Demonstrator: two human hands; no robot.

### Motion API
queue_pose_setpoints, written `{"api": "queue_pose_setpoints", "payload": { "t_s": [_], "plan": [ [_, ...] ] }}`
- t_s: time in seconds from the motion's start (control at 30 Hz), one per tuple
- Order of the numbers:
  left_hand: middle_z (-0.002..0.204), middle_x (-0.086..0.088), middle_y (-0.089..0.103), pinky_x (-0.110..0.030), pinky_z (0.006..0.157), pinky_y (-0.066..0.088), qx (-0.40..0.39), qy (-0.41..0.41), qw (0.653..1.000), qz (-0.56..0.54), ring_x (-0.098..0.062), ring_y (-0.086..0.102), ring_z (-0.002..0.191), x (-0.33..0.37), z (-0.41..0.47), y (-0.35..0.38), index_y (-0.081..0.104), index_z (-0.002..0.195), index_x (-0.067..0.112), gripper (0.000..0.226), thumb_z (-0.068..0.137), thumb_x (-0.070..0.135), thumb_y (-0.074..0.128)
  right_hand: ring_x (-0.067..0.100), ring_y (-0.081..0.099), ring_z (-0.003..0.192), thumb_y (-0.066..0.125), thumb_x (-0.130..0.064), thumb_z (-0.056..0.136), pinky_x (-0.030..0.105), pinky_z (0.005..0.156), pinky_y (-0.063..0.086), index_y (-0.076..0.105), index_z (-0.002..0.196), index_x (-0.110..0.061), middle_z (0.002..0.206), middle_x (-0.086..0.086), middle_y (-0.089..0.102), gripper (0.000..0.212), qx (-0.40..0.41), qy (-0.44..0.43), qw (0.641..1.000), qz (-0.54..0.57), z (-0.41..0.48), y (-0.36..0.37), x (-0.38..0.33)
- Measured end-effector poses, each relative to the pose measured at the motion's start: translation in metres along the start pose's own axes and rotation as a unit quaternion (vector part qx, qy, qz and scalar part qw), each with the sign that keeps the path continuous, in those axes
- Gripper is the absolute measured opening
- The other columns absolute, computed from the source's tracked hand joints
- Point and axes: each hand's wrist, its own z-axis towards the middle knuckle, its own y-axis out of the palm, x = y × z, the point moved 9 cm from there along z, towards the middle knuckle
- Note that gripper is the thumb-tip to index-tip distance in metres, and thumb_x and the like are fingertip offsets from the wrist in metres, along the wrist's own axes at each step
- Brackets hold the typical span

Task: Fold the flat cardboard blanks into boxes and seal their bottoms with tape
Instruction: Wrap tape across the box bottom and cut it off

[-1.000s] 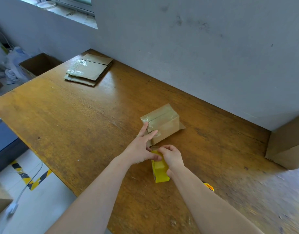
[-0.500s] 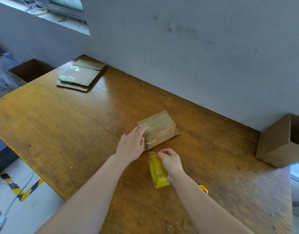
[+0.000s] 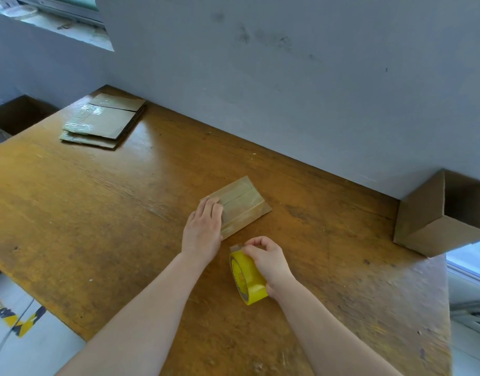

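Tape roll now free of the box; the left grip smooths the seal.

Head view: the left grip (image 3: 203, 229), which a second ago was fingering the strip between box and roll, now lies released and flat, fingers straight, pressing the near-left end of the small cardboard box (image 3: 240, 206) at mid-tabletop (image 3: 97, 213). The right grip (image 3: 268, 263) is clenched round the yellow tape roll (image 3: 247, 279), which stands just near of the box and apart from it, with a loose tape end sticking up by the fingertips. This bottom looks sealed. A stack of flat blanks (image 3: 103, 123) waits at the far left.
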Motion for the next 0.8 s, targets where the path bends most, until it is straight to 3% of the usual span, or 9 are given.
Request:
{"api": "queue_pose_setpoints", "payload": {
  "t_s": [0.17,0.27,0.4,0.57,0.67,0.8],
  "plan": [
    [0.152,-0.005,0.025,-0.043,0.114,0.029,-0.043,-0.002,0.999,-0.011,-0.027,0.018,0.144,-0.006,0.004,0.004,0.022,0.151,0.015,0.102,0.073,0.044,0.081,0.033,0.064,0.099,0.072,-0.021,0.078,0.047,0.083,0.056,0.067,0.083,-0.024,0.099,0.009,0.069,0.008,0.005,0.011,1.0,0.001,0.003,-0.009,0.004],
    [0.145,-0.005,0.029,-0.049,0.107,0.033,-0.018,-0.018,0.999,-0.038,-0.028,0.023,0.138,-0.007,0.007,-0.002,0.034,0.146,0.018,0.088,0.076,0.059,0.07,0.032,0.063,0.1,0.072,-0.021,0.079,0.045,0.083,0.055,0.067,0.084,-0.022,0.1,0.01,0.068,0.008,0.001,0.016,1.0,0.007,0.005,-0.01,0.004],
    [0.137,-0.012,0.041,-0.051,0.094,0.047,0.031,-0.027,0.999,-0.017,-0.033,0.035,0.129,0.0,0.007,-0.003,0.048,0.132,0.013,0.066,0.078,0.043,0.074,0.031,0.064,0.096,0.071,-0.023,0.083,0.045,0.082,0.055,0.066,0.085,-0.02,0.1,0.011,0.068,0.006,-0.002,0.01,1.0,0.004,0.005,-0.007,0.003],
    [0.138,-0.013,0.038,-0.047,0.099,0.043,0.012,-0.028,1.0,0.002,-0.034,0.031,0.131,0.005,0.013,0.002,0.045,0.131,0.011,0.077,0.07,0.039,0.082,0.03,0.065,0.096,0.074,-0.029,0.084,0.046,0.083,0.055,0.066,0.086,-0.02,0.099,0.01,0.069,0.012,0.002,0.005,1.0,-0.001,0.005,-0.011,0.003],
    [0.148,-0.012,0.029,-0.046,0.11,0.032,-0.02,-0.02,0.999,0.029,-0.033,0.024,0.139,0.001,0.011,0.007,0.036,0.14,0.012,0.094,0.067,0.044,0.085,0.032,0.064,0.099,0.073,-0.023,0.083,0.045,0.084,0.055,0.067,0.086,-0.02,0.099,0.008,0.069,0.007,0.004,0.007,1.0,0.001,0.004,-0.014,0.003],
    [0.16,-0.018,-0.011,-0.05,0.119,-0.001,-0.062,-0.041,0.996,0.04,-0.04,-0.012,0.148,0.001,0.012,0.016,0.005,0.152,0.019,0.101,0.082,0.048,0.071,0.028,0.064,0.094,0.073,-0.023,0.083,0.04,0.079,0.055,0.066,0.087,-0.02,0.099,0.007,0.069,0.009,0.005,0.002,1.0,-0.009,0.003,-0.013,0.001]
  ]
}}
